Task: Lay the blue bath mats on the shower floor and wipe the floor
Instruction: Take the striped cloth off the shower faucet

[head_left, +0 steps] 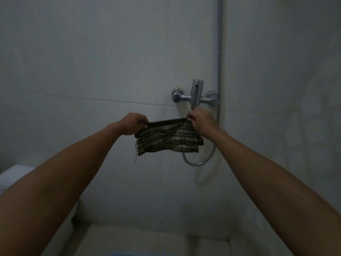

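Both hands are raised toward the shower wall, stretching a dark striped cloth (pixel 168 137) between them: the left hand (pixel 133 123) pinches its upper left corner, the right hand (pixel 200 121) its upper right. Just above the right hand sits the chrome mixer tap (pixel 195 96). A sliver of blue mat (pixel 127 254) shows far below the hands.

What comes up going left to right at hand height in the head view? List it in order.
Left hand → striped cloth stretched between both hands → right hand → shower hose running up the wall. The chrome shower mixer sits just above the right hand, so it has no clear slot in the order.
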